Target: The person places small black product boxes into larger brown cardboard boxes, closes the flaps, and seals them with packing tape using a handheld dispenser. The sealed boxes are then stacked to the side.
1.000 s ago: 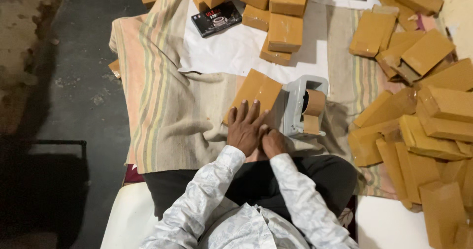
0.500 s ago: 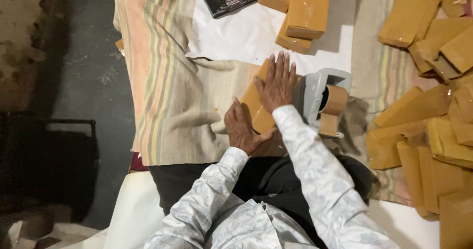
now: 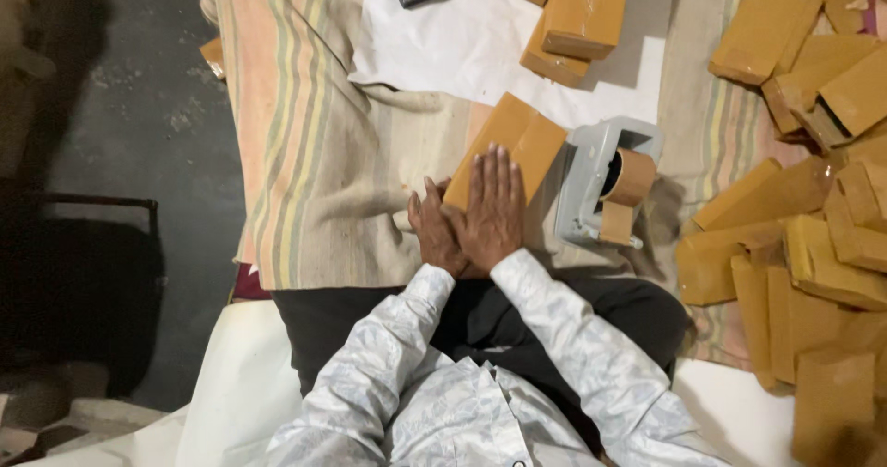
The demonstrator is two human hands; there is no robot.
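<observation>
Two hands: right hand [image 3: 492, 210], left hand [image 3: 434, 231] flat on brown rectangular parcel [image 3: 513, 144].

One camera only, worn on the seated person's head; it faces steeply down over the patterned sleeves [image 3: 573, 338] and lap, fairly near, taking in the striped cloth [image 3: 305, 153] beyond.

Matt brown paper, taped glossy in strips, wrapping the parcel [image 3: 517, 144] under the hands. Grey moulded plastic for the tape dispenser [image 3: 591, 185], holding shiny brown tape. Coarse woven striped cloth [image 3: 305, 153] beneath, smooth white paper sheet [image 3: 471, 51] beyond.
</observation>
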